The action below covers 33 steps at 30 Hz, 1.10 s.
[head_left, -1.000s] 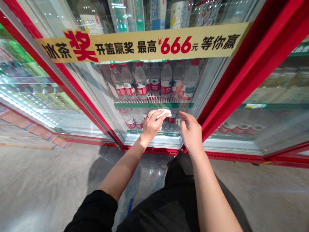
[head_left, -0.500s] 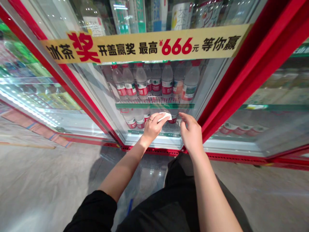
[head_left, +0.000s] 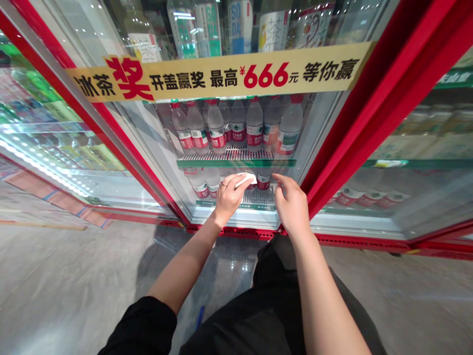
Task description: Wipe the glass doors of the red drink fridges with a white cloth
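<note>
My left hand (head_left: pixel 229 196) is closed on a folded white tissue (head_left: pixel 250 179), which lies flat by the lower part of the glass door (head_left: pixel 173 185). A ring shows on one of its fingers. To the right, my right hand (head_left: pixel 291 199) holds nothing that I can see; its index finger reaches forward and the thumb stands apart. Its fingertips are near the same glass, though whether they touch it I cannot tell. Behind the glass, bottles with red labels (head_left: pixel 254 129) stand on a wire shelf, with more on the shelf below.
A yellow banner (head_left: pixel 221 74) crosses the door above my hands. Red frames (head_left: pixel 354 133) divide this cooler from neighbouring ones filled with drinks. A red base grille (head_left: pixel 236 231) runs along the grey floor (head_left: pixel 92 276). Soda and tea bottles (head_left: pixel 240 27) fill the upper shelf.
My left hand has slid slightly left across the door with the tissue. The right hand has stayed almost in place. The view has shifted a little.
</note>
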Available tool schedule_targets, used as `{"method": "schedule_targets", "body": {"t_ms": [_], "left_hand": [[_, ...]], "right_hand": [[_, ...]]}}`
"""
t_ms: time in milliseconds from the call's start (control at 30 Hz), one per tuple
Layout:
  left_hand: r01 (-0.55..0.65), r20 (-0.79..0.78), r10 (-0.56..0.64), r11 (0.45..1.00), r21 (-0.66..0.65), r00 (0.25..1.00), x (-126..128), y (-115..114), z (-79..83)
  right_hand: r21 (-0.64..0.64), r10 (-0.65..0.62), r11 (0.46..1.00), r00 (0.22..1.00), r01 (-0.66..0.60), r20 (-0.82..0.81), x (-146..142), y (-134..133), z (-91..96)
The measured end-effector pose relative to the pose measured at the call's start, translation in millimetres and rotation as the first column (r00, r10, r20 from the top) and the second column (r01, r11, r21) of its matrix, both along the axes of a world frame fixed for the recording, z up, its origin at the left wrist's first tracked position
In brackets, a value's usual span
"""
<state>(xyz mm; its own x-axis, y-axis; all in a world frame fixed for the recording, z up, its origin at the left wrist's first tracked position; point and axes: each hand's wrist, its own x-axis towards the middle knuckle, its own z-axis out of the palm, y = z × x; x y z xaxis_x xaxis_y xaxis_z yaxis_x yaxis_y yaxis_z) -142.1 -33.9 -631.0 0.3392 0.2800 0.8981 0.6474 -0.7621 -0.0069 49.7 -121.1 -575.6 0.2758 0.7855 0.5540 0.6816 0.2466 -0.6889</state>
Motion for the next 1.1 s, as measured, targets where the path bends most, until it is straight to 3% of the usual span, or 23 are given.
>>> {"method": "schedule_targets", "body": {"t_ms": [167,300,567,733,900,1100], "left_hand": [[0.049,-0.018,-0.048,0.998,0.037,0.999,1.2,5.1,12.8],[0.020,-0.007,-0.020,1.000,0.021,1.000,2.3,7.7,20.4],[0.011,0.002,-0.011,1.000,0.008,1.000,4.3,2.2,0.4],[-0.001,-0.039,0.004,0.997,0.074,0.999,1.6,2.9,9.5],[0.007,0.037,-0.011,0.995,0.096,0.999,-3.5,6.0,21.6],[-0.048,0.049,0.044,0.997,0.068,0.998,-2.2,5.3,8.1]], "right_hand": [[-0.007,0.013,1.000,1.000,-0.013,0.001,-0.4,0.6,-0.9],[0.002,0.017,1.000,1.000,-0.017,-0.001,-0.1,1.8,-2.1],[-0.024,0.028,0.999,0.999,-0.028,0.021,-0.2,1.1,-1.4],[-0.008,0.028,1.000,1.000,-0.028,0.008,-0.5,1.3,-2.0],[0.007,0.024,1.000,1.000,-0.024,0.010,-1.1,1.8,-2.7],[0.006,0.033,0.999,0.999,-0.033,0.000,-0.3,2.1,-3.7]]}}
